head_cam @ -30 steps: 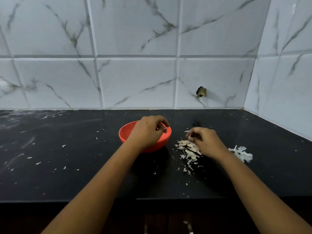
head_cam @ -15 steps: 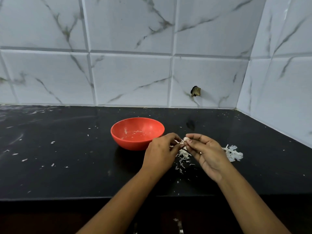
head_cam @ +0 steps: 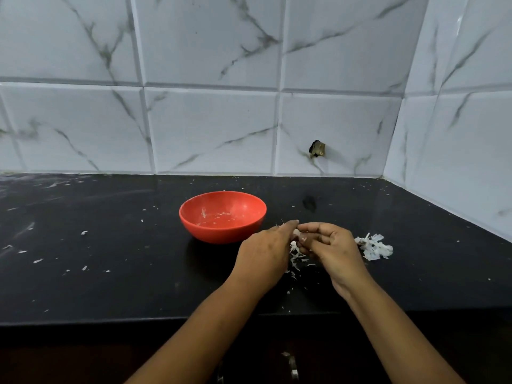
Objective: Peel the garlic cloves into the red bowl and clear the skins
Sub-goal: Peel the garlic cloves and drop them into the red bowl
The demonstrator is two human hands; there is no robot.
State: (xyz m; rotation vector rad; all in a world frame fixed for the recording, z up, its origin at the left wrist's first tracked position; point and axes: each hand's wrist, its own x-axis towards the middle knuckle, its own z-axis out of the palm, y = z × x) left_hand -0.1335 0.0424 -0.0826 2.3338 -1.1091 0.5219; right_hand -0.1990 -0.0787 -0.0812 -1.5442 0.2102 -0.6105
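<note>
The black worktop (head_cam: 110,245) fills the lower half of your view, with the tiled wall (head_cam: 210,128) behind it at 12 o'clock. The red bowl (head_cam: 223,216) stands near the middle, and I see only small white crumbs in it; whether peeled cloves lie inside I cannot tell. Your left hand (head_cam: 266,252) and your right hand (head_cam: 331,246) meet just at 4 o'clock from the bowl. Both are pinched on one small garlic clove (head_cam: 297,232) held between the fingertips, above the worktop.

At 3 o'clock from your right hand there is a pile of skins (head_cam: 374,246), and under your hands a second scatter of skins (head_cam: 296,257). Tiny flakes (head_cam: 83,232) are spread far to 9 o'clock.

I think you are in the peeling step. The clove is small and probably slippery, so if you press too hard it may jump out and roll on the worktop, not into the bowl. Thin skin can stick to your fingers and fall into the bowl with the clove. A quick movement may also blow the light skins further away.
</note>
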